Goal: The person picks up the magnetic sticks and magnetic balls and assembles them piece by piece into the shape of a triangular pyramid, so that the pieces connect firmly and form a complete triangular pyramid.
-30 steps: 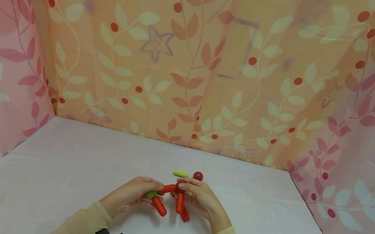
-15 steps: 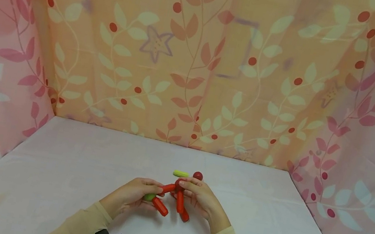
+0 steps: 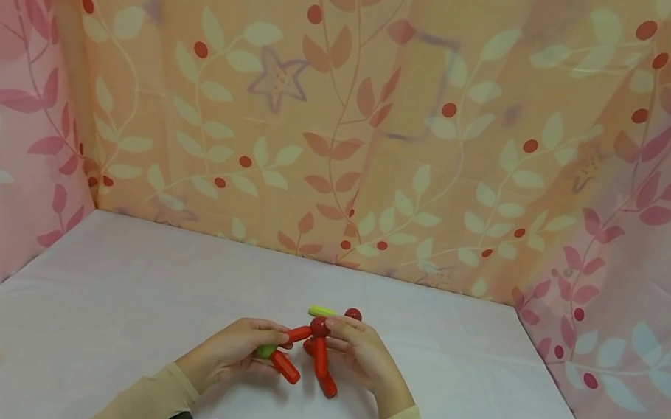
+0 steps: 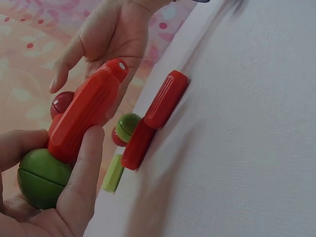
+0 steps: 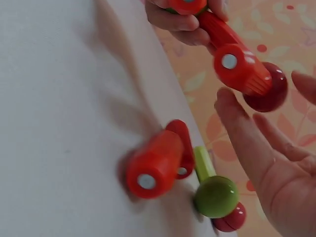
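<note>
My left hand [image 3: 234, 345] grips a green ball [image 4: 44, 177], thumb and fingers curled round it, at the end of a joined piece of red magnetic sticks. One red stick [image 3: 285, 367] points from it toward the front; another [image 3: 298, 335] leads up to a dark red ball [image 5: 270, 89]. From that ball a further red stick [image 5: 242, 69] slopes down, its silver end disc showing. Beside the ball is my right hand [image 3: 367, 354], fingers fairly straight and spread about it, a gap showing in the right wrist view.
On the white table lie two red sticks [image 5: 155, 165] [image 4: 140, 145], one overlapping the other. Behind them are a second green ball [image 5: 217, 197], a second dark red ball [image 5: 229, 219] and a yellow-green stick [image 3: 322, 311]. Patterned curtains [image 3: 336, 127] enclose the back and sides.
The right fingers have drawn slightly back to the right, so more of the dark red ball shows. The left hand keeps its grip and the joined piece has shifted slightly.
</note>
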The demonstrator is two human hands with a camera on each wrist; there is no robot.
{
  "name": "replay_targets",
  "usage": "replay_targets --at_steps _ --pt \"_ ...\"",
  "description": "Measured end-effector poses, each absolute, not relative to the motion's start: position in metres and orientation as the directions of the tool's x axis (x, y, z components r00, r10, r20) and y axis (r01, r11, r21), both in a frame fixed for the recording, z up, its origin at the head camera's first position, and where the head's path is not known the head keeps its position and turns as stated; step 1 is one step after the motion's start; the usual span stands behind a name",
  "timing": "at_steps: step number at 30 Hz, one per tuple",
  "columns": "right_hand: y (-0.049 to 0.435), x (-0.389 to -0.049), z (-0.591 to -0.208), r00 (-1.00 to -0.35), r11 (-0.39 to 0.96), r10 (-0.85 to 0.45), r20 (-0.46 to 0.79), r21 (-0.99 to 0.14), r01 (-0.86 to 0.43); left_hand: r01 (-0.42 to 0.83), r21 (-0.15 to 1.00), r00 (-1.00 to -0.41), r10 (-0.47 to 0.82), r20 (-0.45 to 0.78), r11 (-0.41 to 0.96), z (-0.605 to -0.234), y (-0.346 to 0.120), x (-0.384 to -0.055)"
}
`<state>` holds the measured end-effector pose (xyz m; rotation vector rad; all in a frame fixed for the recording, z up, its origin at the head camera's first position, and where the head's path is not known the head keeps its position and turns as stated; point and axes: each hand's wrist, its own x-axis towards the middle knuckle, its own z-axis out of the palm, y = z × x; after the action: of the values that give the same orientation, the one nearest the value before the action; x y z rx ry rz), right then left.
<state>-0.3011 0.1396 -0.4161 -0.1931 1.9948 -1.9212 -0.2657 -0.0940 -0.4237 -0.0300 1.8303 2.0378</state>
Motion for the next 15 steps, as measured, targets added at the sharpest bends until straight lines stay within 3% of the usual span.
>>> replay_targets --at_steps 8,15 --pt "0.150 -0.307 -0.407 -0.996 0.109 -0.058 -0.066 -0.992 0.059 -0.308 0.948 -0.934 0.213 -0.286 -0.079 -0.421 -0.097 -0.266" --pt "0.154 -0.314 -0.409 -0.998 0.111 0.034 -0.062 -0.992 0.065 -0.292 0.952 -0.950 0.145 -0.276 -0.098 -0.421 -0.101 -0.269"
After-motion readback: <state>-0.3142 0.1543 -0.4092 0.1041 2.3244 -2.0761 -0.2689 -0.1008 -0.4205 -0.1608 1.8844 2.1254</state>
